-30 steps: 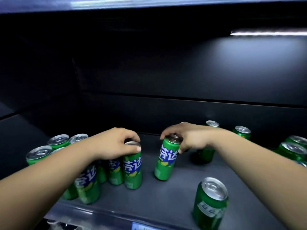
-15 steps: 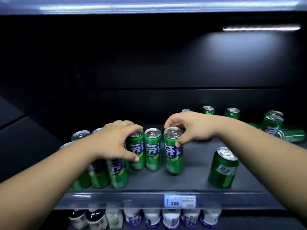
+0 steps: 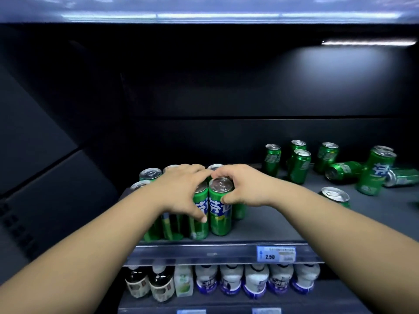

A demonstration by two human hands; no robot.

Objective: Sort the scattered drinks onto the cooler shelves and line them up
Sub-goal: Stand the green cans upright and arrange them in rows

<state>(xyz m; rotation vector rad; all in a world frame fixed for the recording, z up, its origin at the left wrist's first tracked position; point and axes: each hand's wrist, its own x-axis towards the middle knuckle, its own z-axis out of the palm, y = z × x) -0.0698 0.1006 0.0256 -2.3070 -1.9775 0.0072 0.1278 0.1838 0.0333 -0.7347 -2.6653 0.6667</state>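
Several green soda cans stand packed together at the left of the dark cooler shelf [image 3: 260,227]. My right hand [image 3: 244,186] grips the front right can of the group [image 3: 220,214], thumb on its side and fingers behind its top. My left hand [image 3: 183,189] lies over the cans beside it, its thumb pressing down the front of the neighbouring can [image 3: 199,220]. More green cans are scattered at the back right: a few upright [image 3: 298,166], a tall one [image 3: 374,173], and two lying on their sides [image 3: 342,169].
One upright can [image 3: 335,196] stands alone near the right front of the shelf. A price tag [image 3: 276,253] reading 2.50 sits on the shelf's front rail. The shelf below holds white bottles [image 3: 231,282] and dark bottles [image 3: 147,284]. A light strip runs overhead.
The right hand has brought its can in against the left group, and both hands have closed together over it. The view has pulled back and down, showing the lower shelf.
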